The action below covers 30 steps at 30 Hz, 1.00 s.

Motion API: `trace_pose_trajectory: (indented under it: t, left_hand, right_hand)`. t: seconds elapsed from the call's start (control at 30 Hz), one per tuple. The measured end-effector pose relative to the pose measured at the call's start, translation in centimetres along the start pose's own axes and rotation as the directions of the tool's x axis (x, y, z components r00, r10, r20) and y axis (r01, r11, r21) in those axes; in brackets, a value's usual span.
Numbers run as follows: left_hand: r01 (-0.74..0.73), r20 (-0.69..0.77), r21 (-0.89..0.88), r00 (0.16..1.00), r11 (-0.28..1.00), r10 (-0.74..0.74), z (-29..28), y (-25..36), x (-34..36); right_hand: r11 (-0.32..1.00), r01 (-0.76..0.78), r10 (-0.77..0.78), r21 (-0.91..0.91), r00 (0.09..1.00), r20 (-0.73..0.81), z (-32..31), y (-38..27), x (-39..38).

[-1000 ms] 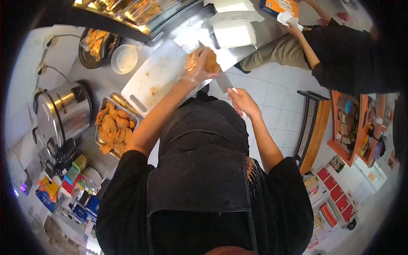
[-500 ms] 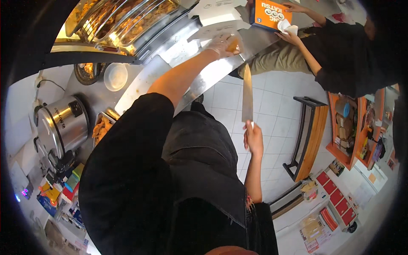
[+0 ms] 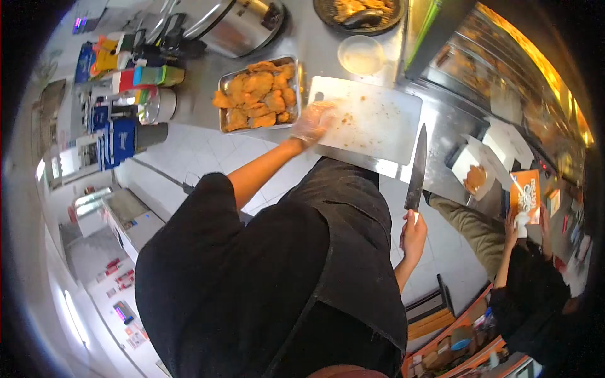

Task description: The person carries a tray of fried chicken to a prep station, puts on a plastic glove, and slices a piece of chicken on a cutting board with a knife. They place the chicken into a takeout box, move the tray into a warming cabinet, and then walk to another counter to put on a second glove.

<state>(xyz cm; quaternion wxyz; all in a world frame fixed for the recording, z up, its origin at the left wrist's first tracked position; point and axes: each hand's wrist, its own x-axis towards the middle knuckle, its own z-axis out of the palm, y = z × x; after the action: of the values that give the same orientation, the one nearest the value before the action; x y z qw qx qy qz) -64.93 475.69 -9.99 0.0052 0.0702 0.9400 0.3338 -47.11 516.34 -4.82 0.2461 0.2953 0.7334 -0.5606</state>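
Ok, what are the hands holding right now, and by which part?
The right hand grips a long knife by its handle, blade pointing up toward the white cutting board. The gloved left hand rests at the board's edge, holding nothing visible.

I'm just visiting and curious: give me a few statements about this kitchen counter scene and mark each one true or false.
1. The right hand holds a knife. True.
2. The gloved left hand rests on the white cutting board. True.
3. The metal tray holds raw vegetables. False: it holds golden fried pieces.
4. The knife blade is cutting into food on the board. False: it is held off the board, pointing up toward the counter.
5. An open white box with a fried piece lies right of the board. True.
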Motion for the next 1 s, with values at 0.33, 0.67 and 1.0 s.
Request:
trace_pose_trajectory:
  t: [0.33, 0.67, 1.0]
  left_hand:
    - [0.421, -0.205, 0.258, 0.903, 0.869, -0.376, -15.8, -20.6, -1.6]
    - [-0.221, 0.28, 0.556, 0.957, 0.801, 0.07, -18.9, -24.4, 4.4]
    - [-0.297, 0.256, 0.004, 0.923, 0.955, 0.287, -10.2, -4.4, 8.0]
  right_hand:
    - [0.943, 0.178, -0.164, -0.283, 0.984, 0.073, 5.0, -10.2, 3.5]
    - [0.829, 0.371, -0.412, -0.418, 0.911, -0.009, 11.9, -9.9, 3.4]
    - [0.969, 0.136, -0.157, -0.204, 0.983, -0.091, 8.7, -10.7, 1.8]
